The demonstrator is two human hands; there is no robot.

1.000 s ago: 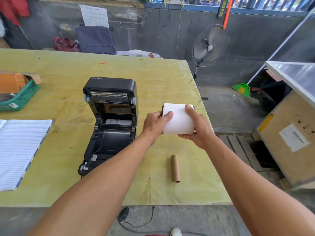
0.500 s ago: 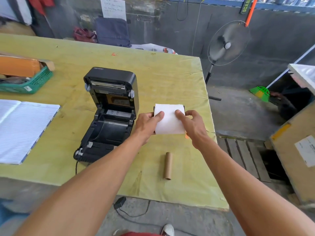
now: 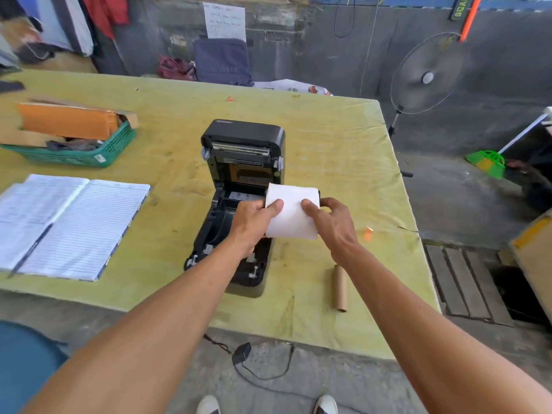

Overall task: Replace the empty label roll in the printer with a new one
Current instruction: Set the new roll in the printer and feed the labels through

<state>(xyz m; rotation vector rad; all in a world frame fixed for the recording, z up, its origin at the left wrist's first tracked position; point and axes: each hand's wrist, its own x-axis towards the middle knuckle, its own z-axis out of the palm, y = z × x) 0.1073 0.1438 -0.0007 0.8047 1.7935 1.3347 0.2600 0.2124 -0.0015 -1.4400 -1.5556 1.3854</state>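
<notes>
centrally in the head view, both hands hold the new white label roll [image 3: 291,213] over the right side of the open black printer [image 3: 239,204], the left hand [image 3: 254,222] with its grip closed on the roll's left end, thumb on top, and the right hand [image 3: 331,222] with its grip closed on the right end. right of the printer and lower in the frame, the empty brown cardboard core [image 3: 340,288] lies on the yellow-green surface [image 3: 328,138], apart from both printer and hands. at left lie an open lined notebook [image 3: 68,225] and, above it, a green basket [image 3: 98,153] holding cardboard.
</notes>
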